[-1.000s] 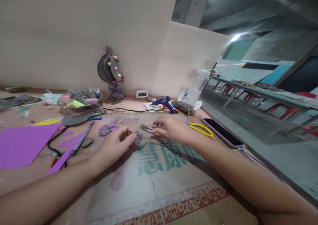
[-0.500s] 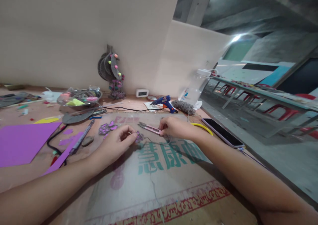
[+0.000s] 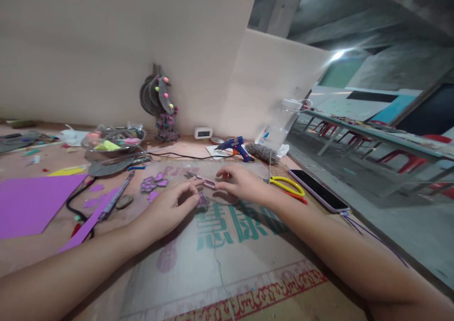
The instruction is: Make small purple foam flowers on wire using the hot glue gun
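Note:
My left hand (image 3: 172, 205) is closed, with thumb and fingers curled at a small purple and grey piece (image 3: 203, 201) low over the printed sheet. Just above its fingertips lie the pink-handled thread snips (image 3: 207, 183), blades pointing left. My right hand (image 3: 239, 184) is by the handle end of the snips, fingers spread apart; its thumb is at or very near the handle. Several purple shapes with grey edges (image 3: 153, 182) lie left of the snips. A thin grey string (image 3: 218, 259) runs down the sheet towards me.
Yellow-handled scissors (image 3: 287, 186) and a phone (image 3: 319, 191) lie right of my right hand. Behind are a blue glue gun (image 3: 236, 146), grey yarn (image 3: 262, 153) and a clear bottle (image 3: 282, 125). Purple foam sheet (image 3: 35, 205), a pen (image 3: 117, 195) and a cluttered bowl (image 3: 113, 148) are left.
The snips have moved left, towards my left hand's fingertips. My right hand has moved slightly left and its fingers have spread from their grip on the snips. The yellow-handled scissors show more fully.

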### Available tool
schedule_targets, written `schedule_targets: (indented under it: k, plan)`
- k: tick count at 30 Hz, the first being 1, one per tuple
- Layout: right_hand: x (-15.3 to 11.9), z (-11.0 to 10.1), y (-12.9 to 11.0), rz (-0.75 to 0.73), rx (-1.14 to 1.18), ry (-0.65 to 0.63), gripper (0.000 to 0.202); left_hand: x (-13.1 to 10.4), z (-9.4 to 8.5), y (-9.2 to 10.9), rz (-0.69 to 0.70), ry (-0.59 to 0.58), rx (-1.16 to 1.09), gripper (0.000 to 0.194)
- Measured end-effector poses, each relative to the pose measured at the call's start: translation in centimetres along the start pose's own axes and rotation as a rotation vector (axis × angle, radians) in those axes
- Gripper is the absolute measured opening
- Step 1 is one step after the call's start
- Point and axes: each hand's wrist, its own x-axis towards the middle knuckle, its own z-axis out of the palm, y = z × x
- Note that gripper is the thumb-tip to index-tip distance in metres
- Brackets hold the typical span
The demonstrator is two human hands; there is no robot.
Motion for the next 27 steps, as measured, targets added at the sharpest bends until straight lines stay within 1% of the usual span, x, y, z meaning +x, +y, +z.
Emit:
schedule_targets:
  k: [2,5,8,11,14,16,19,21,22,25,27]
  plan:
    - [-0.1,0.7,-0.4,-0.006,-0.024,-0.032,0.032,0.1,0.1,-0.2,-0.008,-0.024,0.015,0.015]
    - [0.2,1.2,-0.8,-0.011,-0.062,-0.019,0.023,0.2,0.1,-0.5,-0.004,-0.047,0.065,0.014]
    - [0.6,1.3,-1.0,0.0,-0.033,-0.078,0.022,0.3,0.2,-0.7,-0.005,-0.046,0.115,0.014]
    - [0.6,1.2,-1.1,0.001,0.0,-0.129,0.022,0.2,0.2,-0.6,0.0,-0.038,0.099,0.015]
    - [0.3,1.0,-1.2,-0.067,0.004,-0.129,0.017,0.1,0.2,-0.3,-0.002,-0.023,0.086,0.017]
    - [0.2,0.5,-1.2,-0.081,-0.054,-0.056,0.018,0.1,0.0,-0.2,-0.008,0.004,0.07,0.018]
    - [0.5,-0.9,-0.9,0.01,-0.141,0.176,0.027,0.2,-0.2,-0.3,-0.046,0.084,0.034,0.02]
    - [0.7,-2.0,-0.6,0.083,-0.097,0.316,0.033,0.2,-0.3,-0.5,-0.089,0.124,0.022,0.021]
    - [0.8,-2.4,-0.5,0.103,-0.059,0.363,0.034,0.3,-0.3,-0.5,-0.107,0.129,0.019,0.02]
    - [0.9,-2.9,-0.3,0.072,0.042,0.425,0.024,0.1,-0.3,-0.3,-0.119,0.111,-0.066,0.019]
    - [0.9,-2.8,-0.1,0.023,0.095,0.412,0.015,-0.3,-0.3,0.2,-0.107,0.091,-0.228,0.018]
